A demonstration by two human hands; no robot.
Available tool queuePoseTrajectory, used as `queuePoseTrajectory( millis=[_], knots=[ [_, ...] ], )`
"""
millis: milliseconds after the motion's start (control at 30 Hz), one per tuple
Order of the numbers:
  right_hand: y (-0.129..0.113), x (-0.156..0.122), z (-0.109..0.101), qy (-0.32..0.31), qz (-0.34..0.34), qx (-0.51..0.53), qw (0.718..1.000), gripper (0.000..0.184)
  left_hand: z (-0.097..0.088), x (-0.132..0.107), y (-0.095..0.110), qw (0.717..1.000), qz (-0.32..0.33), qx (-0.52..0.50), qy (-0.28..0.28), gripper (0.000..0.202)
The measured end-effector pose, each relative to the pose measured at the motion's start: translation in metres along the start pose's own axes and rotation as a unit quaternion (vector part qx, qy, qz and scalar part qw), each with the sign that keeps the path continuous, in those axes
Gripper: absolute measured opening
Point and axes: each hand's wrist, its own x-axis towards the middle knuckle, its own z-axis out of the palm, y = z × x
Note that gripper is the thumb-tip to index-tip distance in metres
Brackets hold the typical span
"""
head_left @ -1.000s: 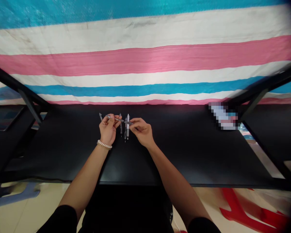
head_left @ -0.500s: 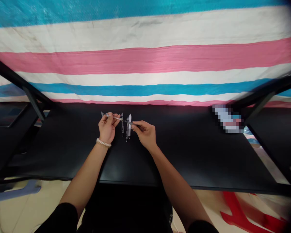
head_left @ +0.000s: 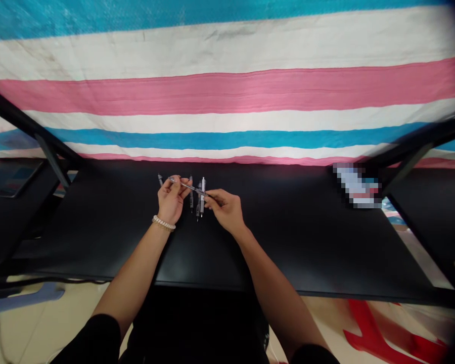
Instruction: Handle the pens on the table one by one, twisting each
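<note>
Left hand (head_left: 170,201) and right hand (head_left: 227,210) pinch a slim pen (head_left: 188,186), possibly in two parts; straight alignment suits it, clear of the white pen (head_left: 202,205) beside the right fingertips.

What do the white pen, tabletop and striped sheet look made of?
White pen: probably plastic, from its smooth, opaque barrel. Tabletop: satin black, perhaps laminate or painted board, with soft, blurred reflections. Striped sheet: likely plastic tarpaulin, slightly shiny, judging by its creases and sheen.
</note>
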Motion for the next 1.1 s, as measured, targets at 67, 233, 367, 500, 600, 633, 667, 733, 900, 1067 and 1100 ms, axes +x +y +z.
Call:
queuePoseTrajectory(
  millis=[67,233,367,500,600,633,667,733,900,1067,1100],
  knots=[
    [0.001,0.0,-0.001,-0.015,0.015,-0.009,1.0,0.034,0.0,0.0,0.0,1.0,0.0,0.003,-0.003,0.035],
    [-0.001,-0.001,-0.004,-0.023,0.017,-0.032,0.999,0.038,0.003,-0.002,0.0,1.0,-0.007,-0.013,-0.007,0.038],
    [-0.002,0.0,-0.004,-0.028,0.012,-0.039,0.999,0.035,0.002,-0.002,0.0,1.0,-0.007,-0.009,-0.004,0.036],
    [-0.002,-0.001,-0.003,-0.035,0.013,-0.053,0.998,0.039,0.002,-0.002,-0.002,1.0,-0.003,-0.002,-0.003,0.035],
    [-0.004,-0.002,-0.002,-0.039,0.025,-0.053,0.998,0.047,0.003,-0.002,-0.001,1.0,-0.013,-0.006,-0.01,0.036],
    [-0.005,-0.003,-0.002,-0.051,0.036,-0.052,0.997,0.054,0.003,-0.003,-0.001,1.0,-0.019,-0.007,-0.012,0.037],
    [-0.005,-0.003,-0.002,-0.057,0.044,-0.05,0.996,0.058,0.004,-0.003,0.0,1.0,-0.025,-0.008,-0.014,0.037],
    [-0.006,-0.003,-0.001,-0.04,0.034,-0.046,0.998,0.053,0.004,-0.003,0.001,0.999,-0.028,-0.01,-0.013,0.036],
    [-0.005,-0.002,-0.002,-0.054,0.003,-0.075,0.996,0.04,0.004,-0.004,0.001,1.0,-0.018,-0.007,-0.011,0.036],
    [-0.006,-0.003,-0.003,-0.087,-0.027,-0.103,0.991,0.04,0.002,0.0,0.007,0.998,-0.032,-0.036,-0.027,0.029],
    [-0.007,-0.003,-0.003,-0.081,-0.035,-0.099,0.991,0.037,0.001,0.001,0.011,0.997,-0.037,-0.054,-0.036,0.026]
  ],
)
